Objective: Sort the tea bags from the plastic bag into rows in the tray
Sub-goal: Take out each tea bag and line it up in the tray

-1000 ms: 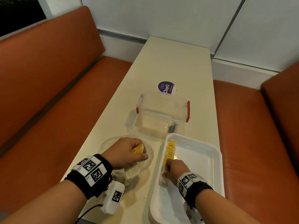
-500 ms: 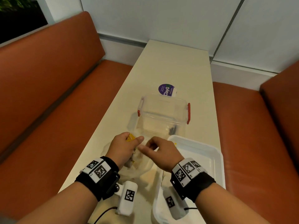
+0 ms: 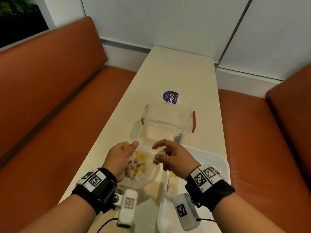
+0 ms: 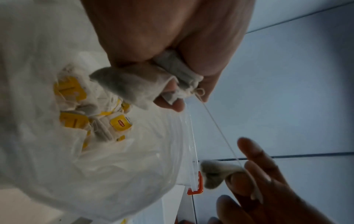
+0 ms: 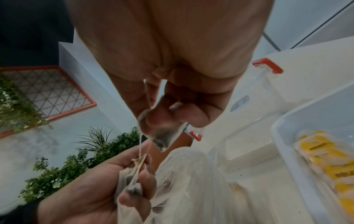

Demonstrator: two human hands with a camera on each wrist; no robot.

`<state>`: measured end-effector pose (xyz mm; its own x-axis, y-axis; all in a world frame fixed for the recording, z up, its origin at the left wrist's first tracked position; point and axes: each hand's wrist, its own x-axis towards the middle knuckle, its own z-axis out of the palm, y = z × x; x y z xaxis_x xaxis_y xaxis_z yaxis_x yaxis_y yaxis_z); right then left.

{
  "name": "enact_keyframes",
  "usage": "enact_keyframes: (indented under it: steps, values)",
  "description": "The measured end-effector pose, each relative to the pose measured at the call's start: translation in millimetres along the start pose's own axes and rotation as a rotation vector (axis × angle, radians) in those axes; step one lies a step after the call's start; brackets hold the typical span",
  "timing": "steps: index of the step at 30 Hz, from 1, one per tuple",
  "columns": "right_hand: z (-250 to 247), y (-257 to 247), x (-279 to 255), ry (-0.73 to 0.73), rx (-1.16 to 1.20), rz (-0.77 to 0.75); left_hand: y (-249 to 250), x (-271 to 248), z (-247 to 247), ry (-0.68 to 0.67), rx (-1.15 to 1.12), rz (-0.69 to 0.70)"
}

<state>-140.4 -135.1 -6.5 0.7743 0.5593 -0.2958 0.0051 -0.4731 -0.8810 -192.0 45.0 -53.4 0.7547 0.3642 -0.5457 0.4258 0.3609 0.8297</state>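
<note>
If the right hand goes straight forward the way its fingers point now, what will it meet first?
Probably the left hand. The right hand, pinching a tea bag, points leftward across the open plastic bag, and a thin string already joins both hands. Depth is unclear; it might pass just above the plastic bag.

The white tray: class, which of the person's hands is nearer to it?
Right. The right hand hovers at the white tray's near left corner, pinching a tea bag. The left hand is farther left, over the plastic bag, gripping other tea bags.
</note>
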Motion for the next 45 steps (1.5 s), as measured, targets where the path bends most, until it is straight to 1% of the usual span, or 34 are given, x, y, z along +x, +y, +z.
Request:
enact_keyframes:
  steps: [3, 5, 7, 9, 11, 14, 18, 21, 23, 25, 29, 31, 33, 37, 43, 45]
  values:
    - [-3.1, 0.4, -0.8, 0.007, -0.015, -0.008, -2.0, -1.3, 0.4, -0.023, 0.018, 0.047]
    - [-5.0, -2.6, -2.6, -0.017, -0.017, 0.007, -3.5, -2.9, 2.4, -0.036, 0.002, 0.048]
    - [-8.2, -4.9, -3.9, -0.050, -0.073, 0.022, -2.7, -3.3, 2.6, -0.065, -0.030, 0.007]
    - [-11.8, -6.3, -3.8, -0.047, -0.204, 0.013, -1.3, -2.3, 0.4, -0.104, -0.049, -0.039]
    - [-15.5, -7.5, -2.9, -0.004, -0.309, -0.012, -0.9, -0.5, -3.4, -0.120, -0.040, -0.053]
    - [-22.9, -7.4, -1.2, 0.053, -0.345, -0.035, 0.1, 0.3, -8.3, -0.116, -0.011, -0.042]
    - [-31.0, -1.5, 2.0, 0.185, -0.480, -0.058, 0.8, 1.4, -10.3, -0.136, 0.042, 0.032]
    - [-37.0, 0.3, 2.3, 0.205, -0.470, -0.059, 3.6, 1.9, -5.9, -0.160, 0.065, 0.125]
    - [-41.9, -0.7, 0.9, 0.216, -0.454, -0.065, 7.5, 3.4, -5.1, -0.175, 0.066, 0.154]
    - [-45.1, -1.5, -0.1, 0.253, -0.378, -0.069, 10.0, 5.0, -7.8, -0.214, 0.068, 0.152]
    - [-48.1, -2.6, 0.4, 0.335, -0.117, -0.093, 7.5, 6.4, -15.3, -0.269, 0.000, 0.098]
    - [-49.1, -4.8, 0.7, 0.344, -0.044, -0.116, 5.8, 6.2, -16.8, -0.276, -0.032, 0.080]
    - [-50.1, -8.1, 0.4, 0.336, -0.020, -0.133, 4.7, 4.9, -16.5, -0.282, -0.017, 0.082]
    - [-55.8, -16.3, -2.5, 0.267, 0.047, -0.147, 7.3, 1.6, -11.3, -0.296, 0.123, 0.141]
    - [-61.1, -29.8, -7.4, 0.151, 0.060, -0.173, 26.4, -8.7, 9.8, -0.412, 0.449, 0.236]
    - [-60.3, -33.3, -6.7, 0.128, 0.043, -0.185, 31.4, -10.5, 17.9, -0.432, 0.557, 0.290]
